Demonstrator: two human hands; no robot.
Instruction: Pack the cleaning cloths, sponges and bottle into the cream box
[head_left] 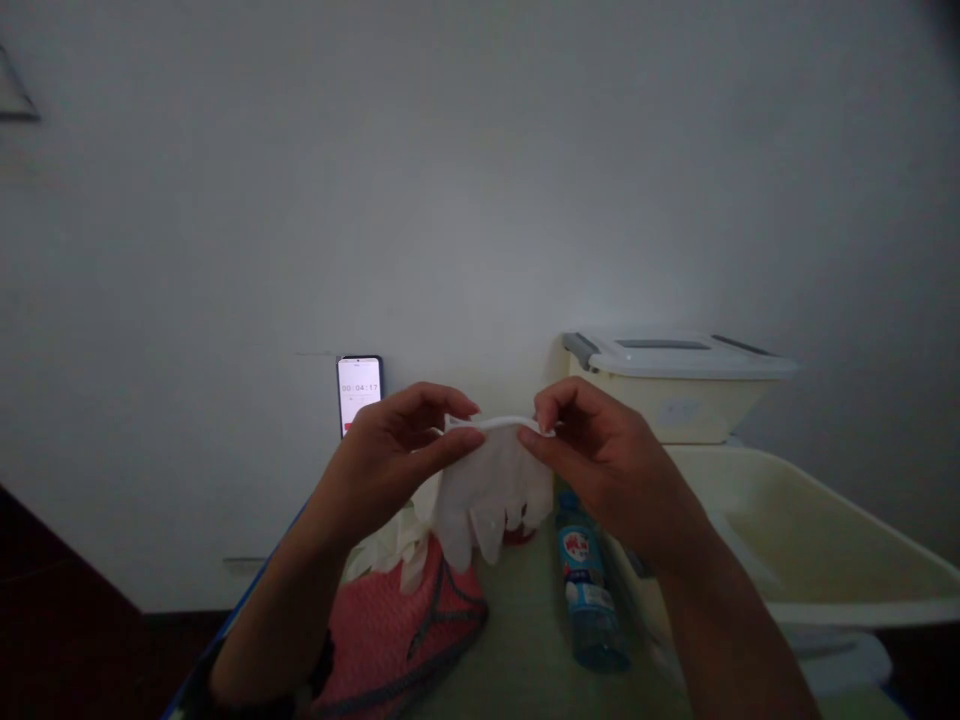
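A thin white disposable glove (495, 485) hangs in the air, its cuff at the top and its fingers dangling down. My left hand (397, 450) pinches one side of the cuff between thumb and fingers. On the other side of the cuff, my right hand (592, 435) grips the edge in the same way. Under the glove, more white gloves (390, 548) lie in a loose pile, partly hidden by my left hand and wrist. A pink cloth (397, 630) with grey edging lies nearer to me. Something dark red shows behind the glove's fingers.
A blue-labelled bottle (589, 590) lies on the pale green tabletop (517, 640), below my right hand. To the right stands a cream basin (810, 540), with a lidded cream storage box (660, 400) behind it. A phone (360, 390) showing a timer leans against the wall.
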